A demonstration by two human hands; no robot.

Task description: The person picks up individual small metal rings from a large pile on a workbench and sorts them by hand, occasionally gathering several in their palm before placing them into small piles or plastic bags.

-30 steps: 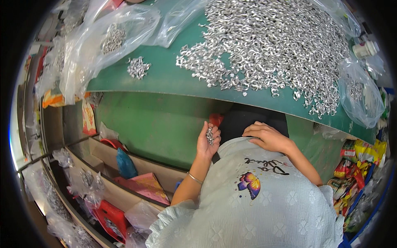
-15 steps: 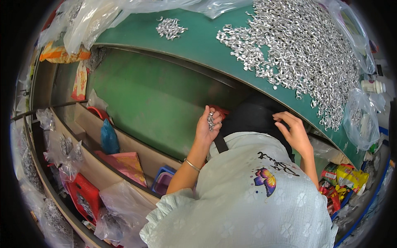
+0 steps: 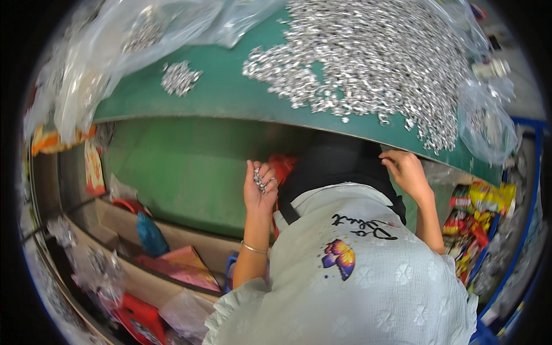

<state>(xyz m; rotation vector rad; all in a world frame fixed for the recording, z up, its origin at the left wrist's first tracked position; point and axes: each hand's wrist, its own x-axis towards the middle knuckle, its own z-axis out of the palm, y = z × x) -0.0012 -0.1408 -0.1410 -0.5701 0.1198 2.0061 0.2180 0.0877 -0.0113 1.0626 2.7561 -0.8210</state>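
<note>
Filling the near foreground: pale garment [image 3: 368, 293] with embossed flowers, a butterfly print and script lettering, worn by the person. Left forearm rises from it, thin bracelet [image 3: 255, 248] at the wrist.

Left hand [image 3: 260, 190]: raised below the worktop edge, fingers [image 3: 268, 175] curled around a small cluster of silver metal parts [image 3: 260, 179], which rest against the palm.

Right hand [image 3: 407, 169]: at the worktop's front edge, fingers bent downward and close together; whether they hold anything cannot be told.

Between the hands: a dark bag-like mass [image 3: 336, 164] with a red piece [image 3: 283, 167] at its left.

Lower left, on the floor: red stool [image 3: 138, 321], blue bottle [image 3: 150, 236], pink packet [image 3: 187, 264], clear plastic bags [image 3: 98, 270].

Lower right: coloured snack packets [image 3: 471, 224].

Beyond the hands: green worktop [image 3: 230, 95], its front panel also green.

On the worktop, right: large heap of silver metal parts [image 3: 368, 57]. Left of it, well apart: small separate pile [image 3: 179, 77].

Far edge: clear plastic bags [image 3: 132, 40] at the left, another clear bag [image 3: 486, 123] holding parts at the right.
</note>
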